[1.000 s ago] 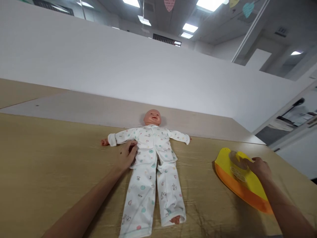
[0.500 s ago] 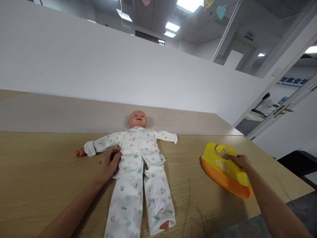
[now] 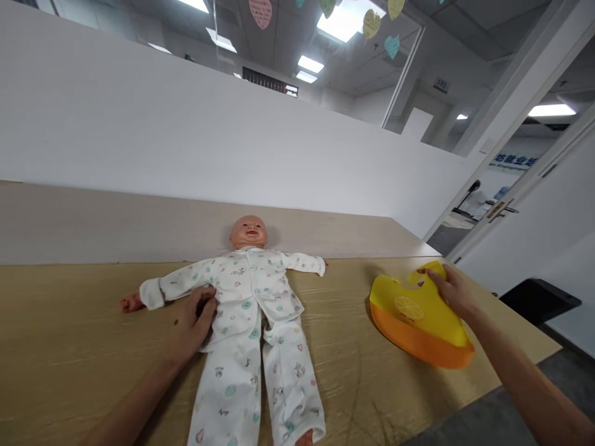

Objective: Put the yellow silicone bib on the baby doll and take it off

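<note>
Head view. Two-handed arrangement on a desk [image 3: 348, 347]: a doll [image 3: 251, 294] in printed pyjamas lies on its back left of the desk's middle, its head at the far edge, against the pale panel [image 3: 325, 232] beyond, and its legs toward the near edge. The left hand [image 3: 188, 325] lies beside the doll, fingers loosely curled and released, their tips touching the side of the shirt [image 3: 232, 310], with no cloth seen between them. Toward the desk's right edge, well apart from the doll, is a yellow bib [image 3: 430, 310]; the fingers of the right hand [image 3: 453, 291] grasp it at the neck end, on the side nearer that edge. The bib stands tilted, neck end raised, its orange pocket [image 3: 423, 347] lowermost; whether the pocket touches the desk cannot be told. The step in hand is judged to be the taking-up of the bib, with the left hand apparently steadying the doll. The next move would seem to call for a firm pinch at the neck end and only light contact at the shirt, lest the doll slide
</note>
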A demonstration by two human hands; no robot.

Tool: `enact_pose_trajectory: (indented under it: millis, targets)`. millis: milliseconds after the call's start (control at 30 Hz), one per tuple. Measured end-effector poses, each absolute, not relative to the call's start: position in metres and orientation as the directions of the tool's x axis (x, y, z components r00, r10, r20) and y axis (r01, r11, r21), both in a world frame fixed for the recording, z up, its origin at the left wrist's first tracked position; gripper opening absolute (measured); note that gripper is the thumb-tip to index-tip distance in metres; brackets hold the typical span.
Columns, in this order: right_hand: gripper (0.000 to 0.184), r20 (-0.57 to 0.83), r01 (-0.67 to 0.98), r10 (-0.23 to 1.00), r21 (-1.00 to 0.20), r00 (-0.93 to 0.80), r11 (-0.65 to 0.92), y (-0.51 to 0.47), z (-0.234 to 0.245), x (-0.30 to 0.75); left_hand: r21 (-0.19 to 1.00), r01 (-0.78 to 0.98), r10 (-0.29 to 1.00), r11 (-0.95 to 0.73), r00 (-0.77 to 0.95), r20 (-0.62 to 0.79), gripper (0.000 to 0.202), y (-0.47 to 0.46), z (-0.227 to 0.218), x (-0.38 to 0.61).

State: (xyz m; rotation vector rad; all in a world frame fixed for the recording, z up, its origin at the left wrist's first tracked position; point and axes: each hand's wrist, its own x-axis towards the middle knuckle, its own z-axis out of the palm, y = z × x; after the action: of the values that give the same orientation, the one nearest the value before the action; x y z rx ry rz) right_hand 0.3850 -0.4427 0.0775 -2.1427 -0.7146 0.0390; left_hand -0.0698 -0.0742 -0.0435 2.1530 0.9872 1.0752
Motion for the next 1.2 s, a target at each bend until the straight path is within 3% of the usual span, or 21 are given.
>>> enact_pose_trajectory:
  millis: [67,167,400,533,633,700,800,867,933,1067,1200]
  targets:
    - [0.057,0.144,0.366,0.532,-0.867,0.834,-0.338,-0.426,0.103,0.368,0.729,0.365,0.8,-0.578,0.43,0.419,0.027,-0.078,-0.039,-0.07]
    - [0.058,0.121,0.291,0.589,-0.935,0.799,-0.203,-0.397,0.136,0.336,0.741,0.377,0.816,-0.555,0.417,0.399,0.026,-0.083,-0.033,-0.071]
    - [0.05,0.192,0.347,0.737,-0.936,0.648,-0.062,-0.334,0.202,0.238,0.786,0.331,0.834,-0.523,0.39,0.391,0.024,-0.089,-0.032,-0.068]
    - [0.056,0.266,0.39,0.828,-0.919,0.493,0.063,-0.305,0.225,0.195,0.777,0.317,0.83,-0.543,0.347,0.438,0.021,-0.095,-0.018,-0.071]
    - [0.061,0.26,0.294,0.892,-0.944,0.37,0.153,-0.281,0.227,0.168,0.777,0.274,0.82,-0.566,0.283,0.497,0.019,-0.1,0.001,-0.072]
    - [0.063,0.25,0.223,0.925,-0.956,0.287,0.19,-0.263,0.221,0.15,0.849,0.178,0.847,-0.498,0.311,0.432,0.019,-0.103,0.015,-0.069]
    - [0.064,0.285,0.132,0.944,-0.955,0.164,0.266,-0.233,0.209,0.129,0.982,-0.057,0.86,-0.178,0.476,0.184,0.025,-0.102,0.036,-0.059]
    - [0.063,0.319,0.078,0.942,-0.947,0.106,0.312,-0.214,0.201,0.122,0.974,-0.218,0.855,0.064,0.515,0.059,0.034,-0.097,0.048,-0.056]
    - [0.061,0.341,0.035,0.935,-0.94,0.1,0.339,-0.197,0.194,0.121,0.931,-0.315,0.853,0.185,0.522,0.007,0.048,-0.089,0.059,-0.059]
    - [0.056,0.32,-0.056,0.926,-0.94,0.201,0.337,-0.169,0.182,0.131,0.946,-0.273,0.766,0.176,0.642,0.043,0.084,-0.077,0.079,-0.072]
    - [0.048,0.203,-0.178,0.937,-0.949,0.285,0.26,-0.141,0.165,0.142,0.984,-0.156,0.699,0.091,0.713,0.048,0.075,-0.066,0.092,-0.066]
